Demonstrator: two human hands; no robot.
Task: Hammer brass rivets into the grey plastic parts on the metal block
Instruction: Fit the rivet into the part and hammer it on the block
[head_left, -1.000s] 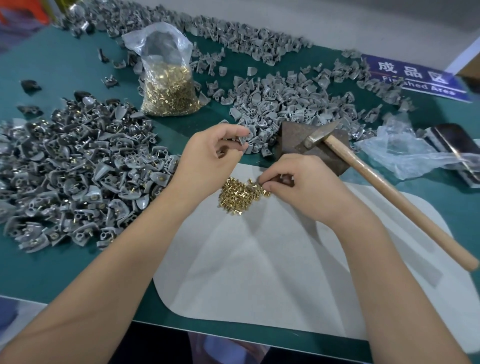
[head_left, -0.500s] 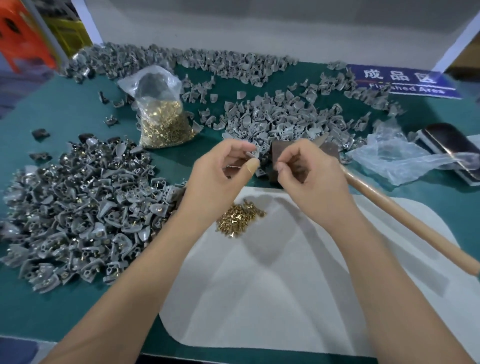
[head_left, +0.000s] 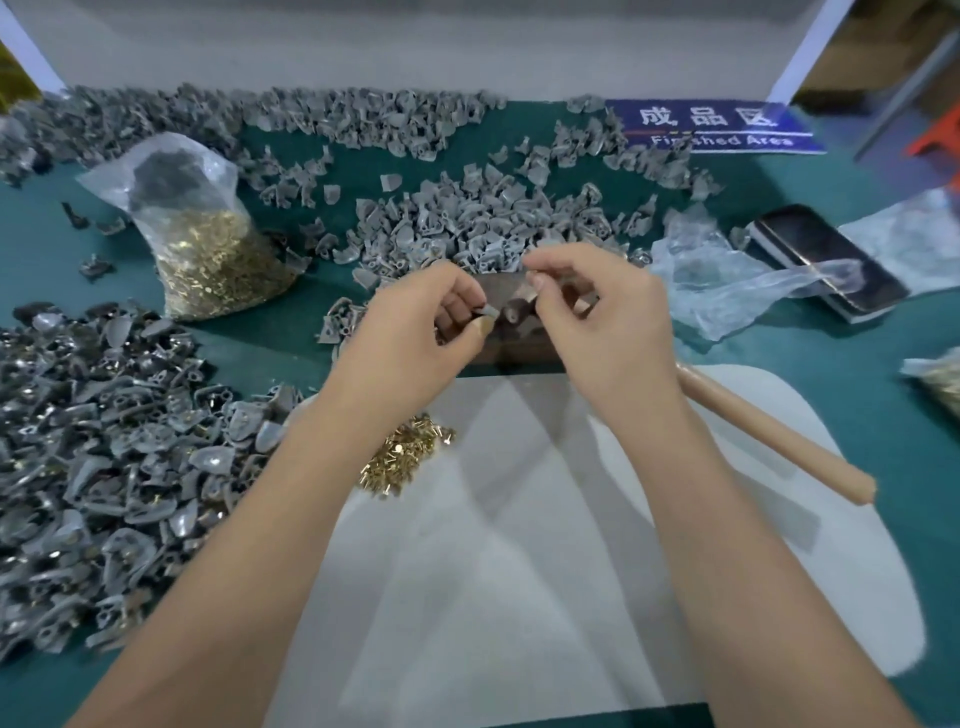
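A green tabletop (head_left: 857, 374) carries everything here, w/ the dark metal block (head_left: 511, 332) near its centre as the ref point. Just in front of the block lies a white sheet (head_left: 545, 571), reaching to the near edge. Left of the block and nearer the camera spreads a big heap of grey plastic parts w/ brass showing in them (head_left: 104, 457); behind the block sits a 2nd heap of plain grey plastic parts (head_left: 467, 218), w/ more strewn along the far edge. Far left of the block stands a clear bag of brass rivets (head_left: 218, 254), upright, open at top. Right of the block: crumpled clear plastic (head_left: 727, 280), then a dark phone (head_left: 826, 260) beyond it, partly under the plastic. Behind and right of the block, a blue sign (head_left: 717, 127) reads "Finished Area". A wooden hammer handle (head_left: 769, 431) runs from the block's right side out over the sheet; the head is hidden behind the right hand. A small loose pile of brass rivets (head_left: 400, 460) lies on the sheet, in front and left of the block.

Both hands are raised over the block. The left hand (head_left: 410, 338) pinches 1 grey plastic part (head_left: 485, 312) between thumb and curled fingers, just above the block's left half. The right hand (head_left: 597, 322) has thumb and forefinger pressed together close to that part; whatever it pinches is too small to make out.
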